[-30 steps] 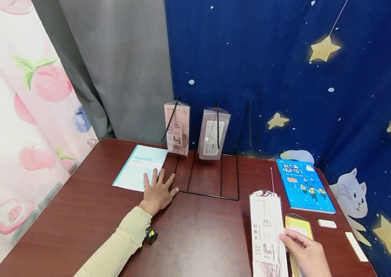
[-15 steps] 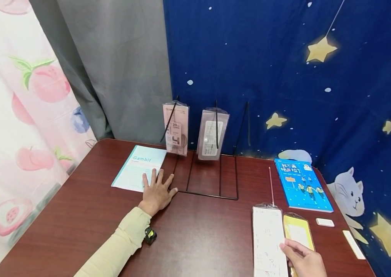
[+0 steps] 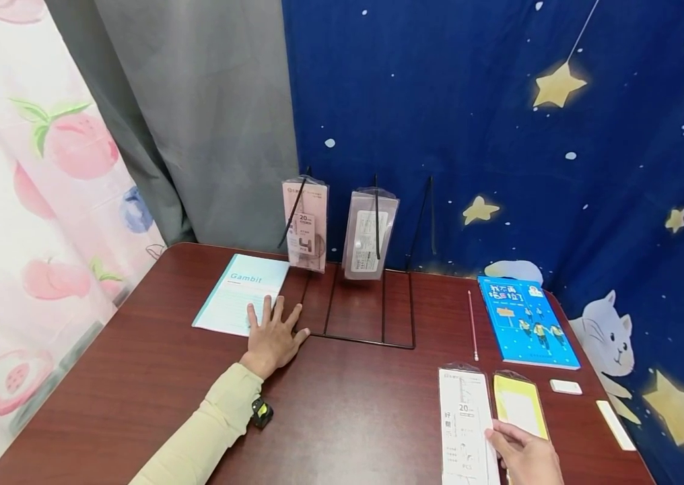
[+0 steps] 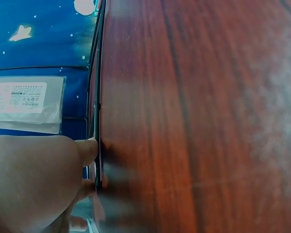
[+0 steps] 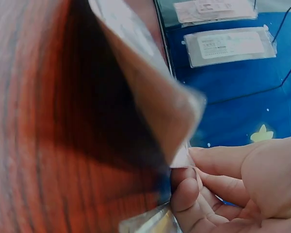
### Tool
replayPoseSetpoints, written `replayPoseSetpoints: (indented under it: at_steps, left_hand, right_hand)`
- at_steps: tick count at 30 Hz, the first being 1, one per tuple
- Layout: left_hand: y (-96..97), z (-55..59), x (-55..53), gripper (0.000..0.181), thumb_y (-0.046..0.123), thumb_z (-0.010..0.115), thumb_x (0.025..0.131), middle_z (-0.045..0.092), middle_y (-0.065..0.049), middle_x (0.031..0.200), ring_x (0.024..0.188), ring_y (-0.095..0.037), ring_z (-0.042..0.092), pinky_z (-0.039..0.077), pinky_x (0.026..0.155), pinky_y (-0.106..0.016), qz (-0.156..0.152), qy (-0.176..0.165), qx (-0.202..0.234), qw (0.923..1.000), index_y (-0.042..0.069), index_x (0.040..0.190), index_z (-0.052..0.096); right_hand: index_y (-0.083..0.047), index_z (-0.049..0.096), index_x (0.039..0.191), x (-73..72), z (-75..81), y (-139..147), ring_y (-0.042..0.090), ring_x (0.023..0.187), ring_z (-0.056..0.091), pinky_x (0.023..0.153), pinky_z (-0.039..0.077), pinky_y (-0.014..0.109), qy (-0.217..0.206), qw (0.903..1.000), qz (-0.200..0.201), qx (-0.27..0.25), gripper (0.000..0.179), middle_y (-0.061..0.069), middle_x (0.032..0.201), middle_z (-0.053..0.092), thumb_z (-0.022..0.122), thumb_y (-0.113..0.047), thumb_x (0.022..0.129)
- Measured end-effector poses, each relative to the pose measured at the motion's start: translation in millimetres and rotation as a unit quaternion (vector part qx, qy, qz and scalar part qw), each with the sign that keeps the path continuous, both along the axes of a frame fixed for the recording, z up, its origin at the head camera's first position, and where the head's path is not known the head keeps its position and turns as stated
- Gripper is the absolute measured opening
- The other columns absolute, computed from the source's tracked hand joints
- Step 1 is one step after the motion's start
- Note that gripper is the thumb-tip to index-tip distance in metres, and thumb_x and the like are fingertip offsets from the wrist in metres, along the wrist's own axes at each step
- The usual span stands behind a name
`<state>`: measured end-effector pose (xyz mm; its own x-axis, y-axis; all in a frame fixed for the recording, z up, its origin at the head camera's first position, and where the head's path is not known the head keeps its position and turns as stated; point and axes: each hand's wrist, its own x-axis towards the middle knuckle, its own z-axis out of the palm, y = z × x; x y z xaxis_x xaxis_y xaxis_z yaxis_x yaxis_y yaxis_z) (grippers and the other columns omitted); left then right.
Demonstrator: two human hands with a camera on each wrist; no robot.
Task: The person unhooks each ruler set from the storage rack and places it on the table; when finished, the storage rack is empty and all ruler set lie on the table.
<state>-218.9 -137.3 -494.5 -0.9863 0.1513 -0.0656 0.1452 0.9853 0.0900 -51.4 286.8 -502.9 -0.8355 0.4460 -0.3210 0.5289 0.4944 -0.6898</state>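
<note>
In the head view my right hand (image 3: 526,455) pinches the right edge of a long clear packet (image 3: 468,424) with a white card printed "20 cm". A corner of that packet (image 5: 172,111) rises above the table in the right wrist view. Beside it lies a yellow packet (image 3: 520,404), partly behind my right hand. My left hand (image 3: 272,340) spreads its fingers over the lower right of a "Gambit" notebook (image 3: 244,289). Its thumb (image 4: 89,151) is at the front wire of a black wire rack (image 3: 372,342). Two packets hang on that rack, one pinkish (image 3: 305,225), one greyish (image 3: 369,236).
A red pencil (image 3: 472,327) lies right of the rack. Further right are a blue book (image 3: 528,323), a white eraser (image 3: 566,386) and a narrow white strip (image 3: 616,426) near the table edge. The rack's rightmost hook (image 3: 433,215) bears nothing. Curtains (image 3: 499,135) stand behind.
The top of the packet in my right hand has come down toward me, uncovering the pencil's lower end. My left hand keeps its place on the notebook and rack.
</note>
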Motion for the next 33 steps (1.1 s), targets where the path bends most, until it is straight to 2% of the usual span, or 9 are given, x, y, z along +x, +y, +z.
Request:
replayPoseSetpoints:
  at_steps: [5,9,13,19,24,28,30,33]
  left_hand:
    - [-0.2,0.4,-0.1,0.061,0.051,0.045,0.108,0.026,-0.023,0.169,0.159,-0.047,0.013,0.005,0.122,-0.075,0.003,-0.003,0.003,1.0000,0.019,0.161,0.041]
    - [-0.9,-0.7,-1.4,0.062,0.052,0.043,0.109,0.025,-0.023,0.170,0.159,-0.047,0.012,0.005,0.122,-0.075,0.002,-0.008,-0.004,1.0000,0.019,0.162,0.039]
    - [-1.1,-1.9,-2.2,0.063,0.053,0.043,0.108,0.024,-0.023,0.170,0.160,-0.047,0.012,0.004,0.122,-0.075,0.002,-0.010,-0.009,0.9999,0.019,0.162,0.038]
    - [-0.2,-0.7,-2.0,0.063,0.052,0.043,0.108,0.024,-0.022,0.170,0.160,-0.047,0.011,0.004,0.122,-0.075,0.003,-0.012,-0.006,0.9999,0.019,0.162,0.038]
    - [-1.6,-0.6,-1.9,0.064,0.053,0.043,0.108,0.023,-0.022,0.170,0.160,-0.047,0.011,0.004,0.122,-0.075,0.003,-0.011,-0.004,0.9999,0.019,0.162,0.038]
    - [-1.9,-1.4,-1.2,0.063,0.053,0.043,0.108,0.024,-0.022,0.170,0.160,-0.047,0.011,0.005,0.122,-0.075,0.003,-0.010,-0.005,0.9999,0.020,0.162,0.039]
    - [-1.6,-1.2,-0.8,0.063,0.052,0.043,0.109,0.024,-0.022,0.170,0.160,-0.047,0.011,0.004,0.122,-0.075,0.004,-0.012,-0.006,0.9999,0.020,0.162,0.038]
    - [-0.5,-0.1,-0.7,0.062,0.052,0.043,0.109,0.023,-0.022,0.171,0.160,-0.046,0.011,0.004,0.123,-0.074,0.005,-0.012,-0.003,0.9999,0.020,0.162,0.038]
  right_hand:
    - [0.004,0.073,0.122,0.3,4.9,-5,0.016,0.069,0.070,0.060,0.057,0.033,-0.003,0.9995,0.010,0.031,0.037,0.013,0.084,0.080,0.076,-0.020,0.094]
    - [0.003,0.073,0.122,0.1,7.8,-12,0.031,0.079,0.078,0.073,0.062,0.046,-0.003,0.9968,0.014,0.079,0.033,0.019,0.093,0.080,0.075,-0.015,0.095]
    - [0.002,0.073,0.122,-0.4,8.9,-16,0.039,0.094,0.077,0.088,0.056,0.059,-0.011,0.9932,0.014,0.115,0.032,0.021,0.099,0.079,0.075,-0.014,0.094]
    - [0.002,0.072,0.125,-6.3,15.3,-14,0.041,0.094,0.076,0.089,0.053,0.064,-0.006,0.9902,0.018,0.139,0.034,0.022,0.100,0.078,0.074,-0.016,0.096]
    - [0.003,0.071,0.126,-25.4,41.4,-9,0.041,0.095,0.074,0.086,0.059,0.056,0.049,0.9807,0.080,0.171,0.036,0.025,0.108,0.076,0.072,-0.020,0.098]
    - [0.000,0.072,0.127,-44.9,64.8,-15,0.039,0.100,0.073,0.085,0.062,0.046,0.108,0.9695,0.141,0.169,0.036,0.026,0.117,0.074,0.073,-0.022,0.099]
    - [-0.002,0.073,0.127,-56.8,74.0,-22,0.038,0.100,0.075,0.084,0.063,0.043,0.156,0.9605,0.168,0.157,0.034,0.025,0.117,0.075,0.074,-0.020,0.097]
    - [-0.004,0.074,0.126,-76.9,83.2,-33,0.037,0.099,0.077,0.079,0.064,0.039,0.222,0.9421,0.207,0.142,0.033,0.022,0.115,0.076,0.076,-0.018,0.096]
